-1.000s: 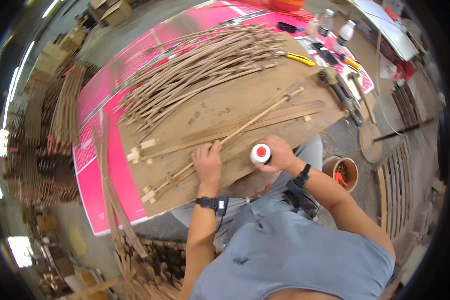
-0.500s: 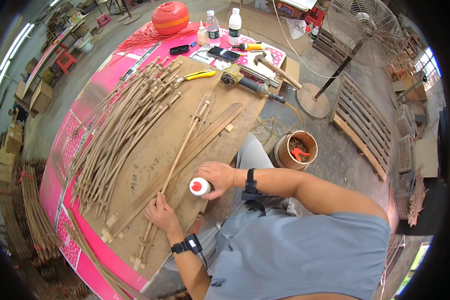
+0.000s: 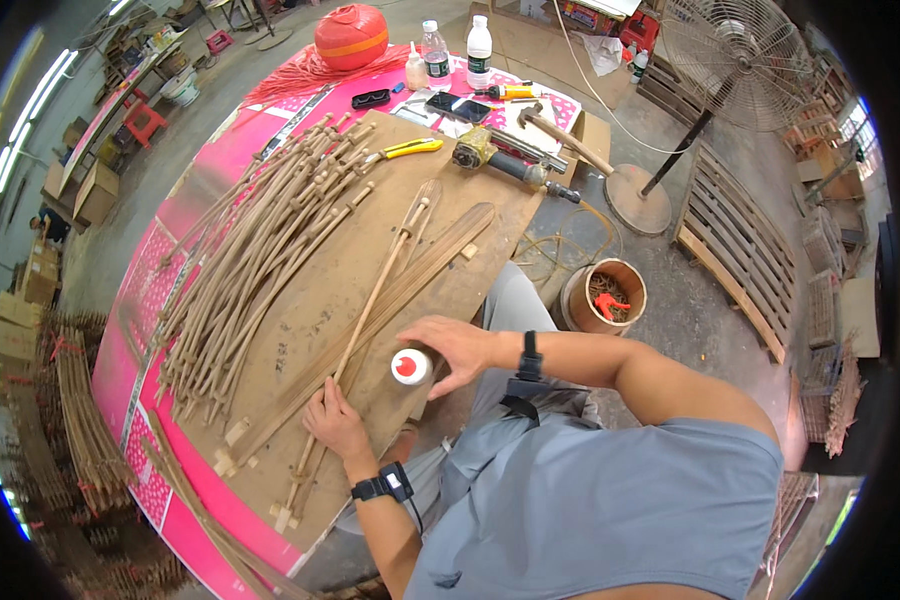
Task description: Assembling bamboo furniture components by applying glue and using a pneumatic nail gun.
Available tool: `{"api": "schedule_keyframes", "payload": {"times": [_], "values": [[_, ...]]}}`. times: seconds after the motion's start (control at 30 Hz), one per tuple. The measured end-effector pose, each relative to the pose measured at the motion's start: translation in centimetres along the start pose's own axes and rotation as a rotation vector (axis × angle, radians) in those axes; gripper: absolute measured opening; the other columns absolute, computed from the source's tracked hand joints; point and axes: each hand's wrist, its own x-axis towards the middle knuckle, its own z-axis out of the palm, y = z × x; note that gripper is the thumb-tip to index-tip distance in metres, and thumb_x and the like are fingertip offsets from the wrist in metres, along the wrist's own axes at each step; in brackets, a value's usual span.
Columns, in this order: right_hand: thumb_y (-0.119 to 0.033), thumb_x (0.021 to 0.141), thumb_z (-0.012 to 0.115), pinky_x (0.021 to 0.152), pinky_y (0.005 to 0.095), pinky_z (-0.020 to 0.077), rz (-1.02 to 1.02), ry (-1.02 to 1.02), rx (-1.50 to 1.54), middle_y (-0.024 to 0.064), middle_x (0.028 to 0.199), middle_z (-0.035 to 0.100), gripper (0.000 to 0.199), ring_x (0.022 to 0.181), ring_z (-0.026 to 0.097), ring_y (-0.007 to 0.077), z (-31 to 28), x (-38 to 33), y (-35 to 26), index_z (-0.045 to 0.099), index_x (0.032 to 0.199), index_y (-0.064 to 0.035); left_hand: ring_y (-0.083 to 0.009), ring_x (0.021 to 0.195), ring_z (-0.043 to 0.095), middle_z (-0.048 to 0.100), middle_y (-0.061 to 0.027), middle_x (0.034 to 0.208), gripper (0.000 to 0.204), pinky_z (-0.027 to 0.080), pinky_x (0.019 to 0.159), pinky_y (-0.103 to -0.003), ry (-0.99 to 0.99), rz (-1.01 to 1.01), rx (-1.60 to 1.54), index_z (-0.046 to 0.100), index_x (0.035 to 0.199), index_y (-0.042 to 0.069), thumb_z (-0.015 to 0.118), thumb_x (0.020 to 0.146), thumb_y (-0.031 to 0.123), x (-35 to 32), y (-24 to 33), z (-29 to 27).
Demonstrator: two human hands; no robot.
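My right hand (image 3: 458, 351) is open, thumb and fingers spread beside a white bottle with a red tip (image 3: 410, 367). The bottle stands upright at the near edge of the brown board (image 3: 300, 330), with a gap showing between it and the palm. With its fingers closed, my left hand (image 3: 336, 420) grips a thin wooden stick (image 3: 370, 300) around its lower part. This stick lies lengthwise in a jig of long wooden strips (image 3: 440, 255), with small blocks at its ends. A large pile of similar knobbed sticks (image 3: 260, 260) lies to the left.
Toward the far side are a yellow cutter (image 3: 413, 147), a nail gun (image 3: 505, 165), a hammer (image 3: 570, 140), a phone (image 3: 458, 107) and bottles (image 3: 479, 50). A round bin (image 3: 610, 298) and a standing fan (image 3: 735, 65) are to the right, near a pallet (image 3: 738, 250).
My right hand has let go of the white bottle and its fingers have spread away from it. The left hand stays on the stick. The whole view has shifted slightly.
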Motion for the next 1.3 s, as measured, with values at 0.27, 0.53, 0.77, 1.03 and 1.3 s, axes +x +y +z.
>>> {"api": "schedule_keyframes", "payload": {"times": [0.27, 0.53, 0.77, 1.03, 1.3], "values": [[-0.064, 0.106, 0.045, 0.076, 0.0272, 0.0537, 0.977, -0.195, 0.946, 0.0035, 0.091, 0.07, 0.064, 0.081, 0.067, 0.0178, -0.2, -5.5, 0.0, 0.07, 0.114, -0.005, -0.0303, 0.098, 0.061, 0.064, -0.0067, 0.102, 0.027, 0.046, 0.085, -0.046, -0.046, -0.006, 0.006, 0.075, 0.123, 0.017, 0.066, 0.098, 0.013, -0.3, -0.2, 0.0], [-0.08, 0.096, 0.046, 0.082, 0.0339, 0.0594, 1.481, -0.106, 2.0, 0.0136, 0.104, 0.072, 0.092, 0.091, 0.072, 0.0247, 4.1, -3.3, -1.6, 0.064, 0.121, 0.0068, -0.0305, 0.097, 0.061, 0.066, -0.0068, 0.102, 0.027, 0.047, 0.085, -0.046, -0.038, -0.006, -0.006, 0.076, 0.121, 0.018, 0.066, 0.097, 0.012, -0.4, -0.1, 0.3], [-0.059, 0.099, 0.064, 0.076, 0.0297, 0.0613, 1.445, 0.095, 2.002, 0.0126, 0.108, 0.071, 0.064, 0.092, 0.072, 0.0235, 6.2, -1.8, -2.1, 0.062, 0.125, -0.0006, -0.0302, 0.096, 0.061, 0.067, -0.0065, 0.102, 0.025, 0.047, 0.086, -0.047, -0.055, -0.035, -0.004, 0.077, 0.12, 0.018, 0.065, 0.098, 0.014, -0.4, -0.1, 0.3], [-0.029, 0.1, 0.071, 0.076, 0.0294, 0.0605, 0.978, 0.367, 1.519, 0.0047, 0.118, 0.074, 0.035, 0.1, 0.072, 0.0143, -1.8, -0.5, 1.5, 0.063, 0.128, -0.0084, -0.0314, 0.095, 0.061, 0.066, -0.0083, 0.101, 0.024, 0.047, 0.087, -0.047, -0.032, -0.004, -0.029, 0.077, 0.12, 0.014, 0.069, 0.097, 0.015, 0.4, 0.9, -0.8], [-0.019, 0.085, 0.089, 0.095, 0.0318, 0.0559, 0.627, 0.836, 0.649, 0.0065, 0.12, 0.071, 0.058, 0.112, 0.068, 0.016, -10.9, 1.6, 5.1, 0.058, 0.131, -0.0025, -0.0316, 0.092, 0.062, 0.067, -0.0091, 0.1, 0.023, 0.048, 0.084, -0.046, -0.02, -0.033, -0.056, 0.076, 0.119, 0.01, 0.071, 0.097, 0.012, 0.1, 0.8, -0.9]]}}
